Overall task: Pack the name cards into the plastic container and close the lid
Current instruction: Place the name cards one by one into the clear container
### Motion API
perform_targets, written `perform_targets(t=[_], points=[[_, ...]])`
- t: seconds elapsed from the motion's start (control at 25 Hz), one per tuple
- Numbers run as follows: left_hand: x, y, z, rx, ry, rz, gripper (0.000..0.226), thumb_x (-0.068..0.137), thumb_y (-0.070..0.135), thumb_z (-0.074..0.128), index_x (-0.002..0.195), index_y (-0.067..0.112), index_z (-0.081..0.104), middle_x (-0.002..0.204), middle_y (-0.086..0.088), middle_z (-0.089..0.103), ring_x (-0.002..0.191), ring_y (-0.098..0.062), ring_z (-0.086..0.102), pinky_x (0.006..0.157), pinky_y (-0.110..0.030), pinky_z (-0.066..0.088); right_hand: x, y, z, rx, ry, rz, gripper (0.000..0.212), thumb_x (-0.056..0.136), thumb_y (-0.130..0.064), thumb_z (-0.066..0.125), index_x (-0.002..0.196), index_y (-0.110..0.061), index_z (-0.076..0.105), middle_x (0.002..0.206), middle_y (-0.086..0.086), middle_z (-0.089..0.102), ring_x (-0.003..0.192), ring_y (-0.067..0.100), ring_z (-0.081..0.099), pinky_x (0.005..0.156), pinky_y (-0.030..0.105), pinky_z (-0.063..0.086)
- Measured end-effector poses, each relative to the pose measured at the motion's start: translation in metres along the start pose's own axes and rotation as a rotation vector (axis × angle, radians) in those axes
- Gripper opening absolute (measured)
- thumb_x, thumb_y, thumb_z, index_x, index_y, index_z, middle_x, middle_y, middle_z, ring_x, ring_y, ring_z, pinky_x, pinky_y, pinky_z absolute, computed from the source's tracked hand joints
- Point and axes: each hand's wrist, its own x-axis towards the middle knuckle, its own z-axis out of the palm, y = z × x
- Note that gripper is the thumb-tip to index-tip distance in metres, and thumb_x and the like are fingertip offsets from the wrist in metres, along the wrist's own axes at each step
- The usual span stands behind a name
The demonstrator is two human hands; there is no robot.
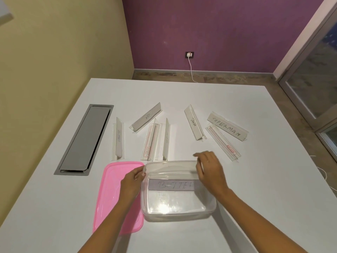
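A clear plastic container stands open on the white table near me. Inside its far half lies one name card, held at both ends: my left hand pinches its left end over the container's left rim, my right hand grips its right end. The pink lid lies flat to the left of the container, partly under my left forearm. Several more name cards lie scattered behind the container, among them one reading SUPERMAN, one reading PANDA and one at the far left.
A grey cable-hatch cover is set into the table at the left. A white cable trails over the table's right edge. Walls stand beyond the far edge, with a socket and charger cord; a glass door is at the right.
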Motion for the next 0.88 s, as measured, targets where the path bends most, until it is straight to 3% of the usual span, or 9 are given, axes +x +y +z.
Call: perform_targets(t=[0.12, 0.32, 0.4, 0.52, 0.68, 0.88], points=[[0.001, -0.001, 0.002, 0.025, 0.018, 0.010, 0.033, 0.094, 0.023, 0.054, 0.126, 0.021, 0.059, 0.122, -0.003, 0.067, 0.114, -0.022, 0.059, 0.101, -0.039, 0.045, 0.018, 0.036, -0.006, -0.041, 0.055, 0.180, 0.023, 0.081, 0.007, 0.057, 0.100, -0.004, 0.064, 0.092, 0.010, 0.065, 0.086, 0.027, 0.059, 0.074, 0.037, 0.052], [0.001, 0.000, 0.005, 0.064, 0.053, 0.023, 0.032, 0.095, 0.023, 0.052, 0.126, 0.020, 0.058, 0.122, -0.002, 0.067, 0.113, -0.020, 0.058, 0.099, -0.034, 0.040, 0.027, 0.102, -0.004, -0.308, -0.241, 0.540, 0.050, 0.077, 0.010, 0.059, 0.126, 0.011, 0.046, 0.119, 0.030, 0.053, 0.108, 0.044, 0.050, 0.091, 0.047, 0.045], [0.000, 0.002, 0.007, 0.069, 0.067, 0.023, 0.032, 0.095, 0.023, 0.052, 0.126, 0.020, 0.059, 0.122, -0.003, 0.067, 0.114, -0.021, 0.058, 0.100, -0.036, 0.040, 0.029, 0.115, -0.005, -0.360, -0.305, 0.626, 0.046, 0.075, 0.014, 0.057, 0.120, 0.013, 0.046, 0.112, 0.032, 0.055, 0.102, 0.044, 0.052, 0.085, 0.048, 0.047], [-0.001, 0.001, 0.008, 0.053, 0.086, 0.026, 0.033, 0.095, 0.022, 0.052, 0.127, 0.019, 0.058, 0.123, -0.004, 0.066, 0.117, -0.022, 0.058, 0.103, -0.037, 0.040, 0.036, 0.122, -0.005, -0.434, -0.329, 0.593, 0.027, 0.076, 0.016, 0.055, 0.102, 0.006, 0.052, 0.094, 0.027, 0.061, 0.088, 0.040, 0.057, 0.075, 0.045, 0.050], [-0.003, 0.000, 0.009, 0.048, 0.103, 0.034, 0.034, 0.094, 0.021, 0.053, 0.127, 0.018, 0.058, 0.124, -0.004, 0.066, 0.118, -0.022, 0.058, 0.104, -0.037, 0.040, 0.037, 0.128, -0.005, -0.293, -0.239, 0.706, 0.025, 0.078, 0.016, 0.055, 0.101, 0.008, 0.054, 0.094, 0.028, 0.062, 0.086, 0.042, 0.061, 0.070, 0.044, 0.052], [-0.004, 0.005, 0.010, 0.113, 0.162, 0.076, 0.034, 0.095, 0.021, 0.051, 0.129, 0.018, 0.058, 0.122, -0.005, 0.067, 0.113, -0.022, 0.061, 0.101, -0.035, 0.044, 0.045, 0.112, -0.024, 0.069, 0.058, 1.068, 0.031, 0.083, 0.013, 0.051, 0.109, 0.004, 0.066, 0.112, 0.025, 0.066, 0.101, 0.042, 0.062, 0.084, 0.042, 0.054]])
